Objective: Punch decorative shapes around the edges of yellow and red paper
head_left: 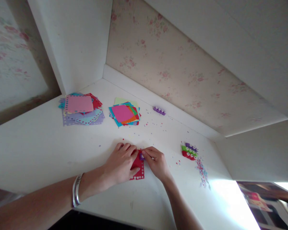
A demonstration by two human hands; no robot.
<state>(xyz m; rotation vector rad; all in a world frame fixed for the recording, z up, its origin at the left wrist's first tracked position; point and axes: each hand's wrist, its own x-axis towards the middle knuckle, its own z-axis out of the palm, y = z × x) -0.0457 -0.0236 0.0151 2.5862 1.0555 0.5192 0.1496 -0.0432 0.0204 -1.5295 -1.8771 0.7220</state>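
A red square of paper (138, 163) lies on the white table, with small punched shapes along its right and lower edges. My left hand (122, 161) rests on it with fingers apart, pressing it down and covering its left part. My right hand (156, 161) is closed around a small purple paper punch (141, 157) at the sheet's upper right edge. Most of that punch is hidden by my fingers. A silver bracelet (76, 190) circles my left wrist.
Punched, bordered sheets (79, 104) are piled at the back left, beside a stack of plain coloured sheets (123, 114). One purple punch row (159, 111) lies near the wall. Purple, green and red punches (190, 151) stand at right, near a confetti heap (202, 172).
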